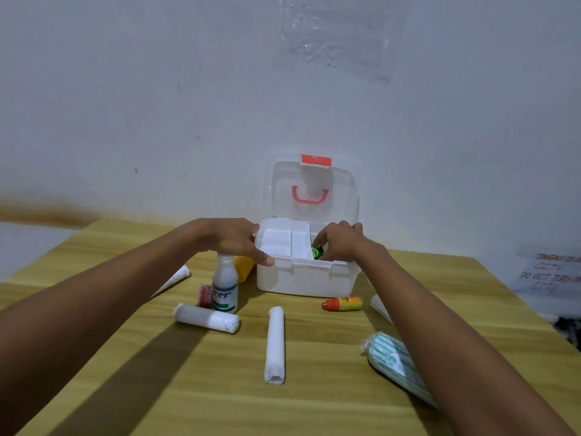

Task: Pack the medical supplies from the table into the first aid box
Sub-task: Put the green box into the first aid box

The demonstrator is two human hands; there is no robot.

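The white plastic first aid box sits open on the light wooden table, close to the pale wall. Its clear lid stands upright behind it, carrying a red handle and a red latch. Your left hand grips the box's left rim: the thumb lies along the front edge and the fingers curl over the side. Your right hand reaches into the right part of the box, beside the white divided tray that fills the left part. Its bent fingers pinch a small green container, mostly hidden by them. Just left of the box, a white bottle with a green label stands upright, with a yellow-orange object half hidden between it and the box wall. A small red-and-white tape roll stands just beside the bottle, on the side away from the box. Farther left of the box lies a thin white gauze roll, and a thicker white gauze roll lies in front of the bottle. In front of the box, a long white gauze roll points toward you. Near the box's front right corner, a small yellow bottle with a red cap lies on its side, and a fourth white roll shows beside your right forearm. Nearer you than that, a green-and-white striped packet lies partly under the forearm.
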